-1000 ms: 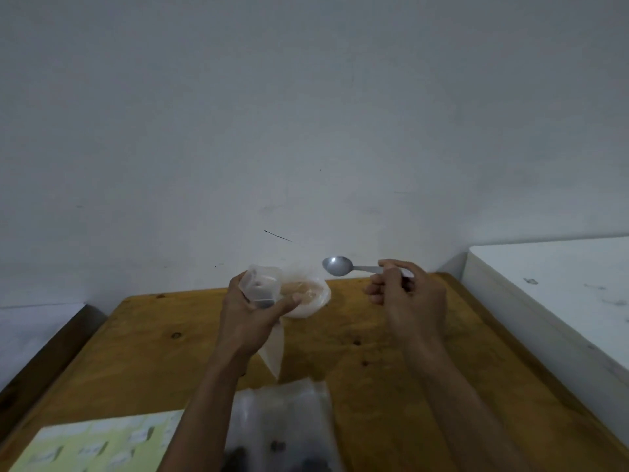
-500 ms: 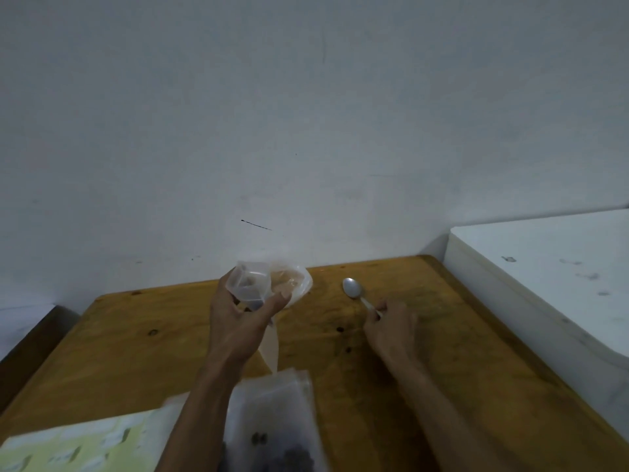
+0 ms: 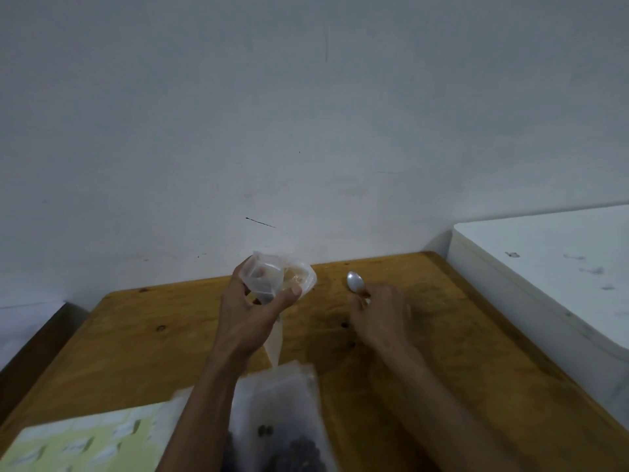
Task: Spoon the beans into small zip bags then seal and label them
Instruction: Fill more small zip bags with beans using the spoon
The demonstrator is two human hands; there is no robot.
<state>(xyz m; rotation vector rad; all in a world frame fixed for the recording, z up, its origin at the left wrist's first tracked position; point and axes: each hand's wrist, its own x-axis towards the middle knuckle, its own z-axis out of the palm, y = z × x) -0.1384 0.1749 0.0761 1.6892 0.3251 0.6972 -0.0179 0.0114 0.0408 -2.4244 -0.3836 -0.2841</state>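
Observation:
My left hand (image 3: pixel 250 315) grips a small clear zip bag (image 3: pixel 263 279) by its open mouth, held up over the wooden table (image 3: pixel 136 342); the rest of the bag hangs down below my palm. A metal spoon (image 3: pixel 355 280) lies on the table to the right, bowl pointing away. My right hand (image 3: pixel 379 313) is down on the table with its fingers curled over the spoon's handle. A larger clear bag with dark beans (image 3: pixel 282 441) lies at the near edge, partly hidden by my left forearm.
A clear plastic tub (image 3: pixel 301 277) sits just behind the small bag. A yellow-green label sheet (image 3: pixel 85 444) lies at the near left. A white surface (image 3: pixel 544 267) stands higher along the table's right side. A wall closes off the back.
My right hand came down from the air and laid the spoon on the table to the right of the tub. My left hand kept holding the small bag.

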